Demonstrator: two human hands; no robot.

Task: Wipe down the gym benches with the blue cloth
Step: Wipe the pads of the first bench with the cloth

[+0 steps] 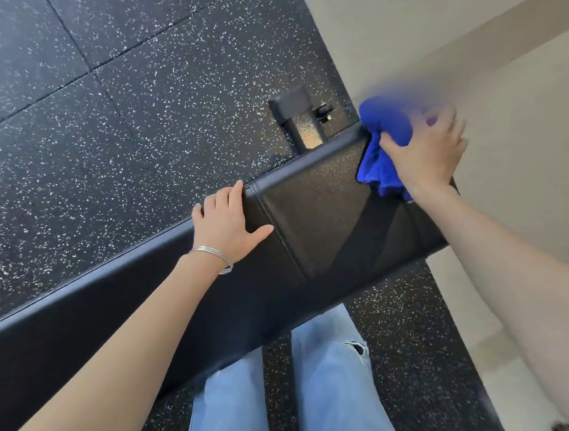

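right grip (423, 151) clenched round blue cloth (386, 121) at bench (327, 219) end | left grip (227, 220) flat on bench, holding nothing

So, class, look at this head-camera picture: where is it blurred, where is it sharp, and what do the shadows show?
In the head view, motion blur smears the top of the blue cloth and the far side of the right hand gripping it. The left hand and the bench pad are sharp. Soft shadow bands cross the pad, and a pale sheen runs along its far edge.
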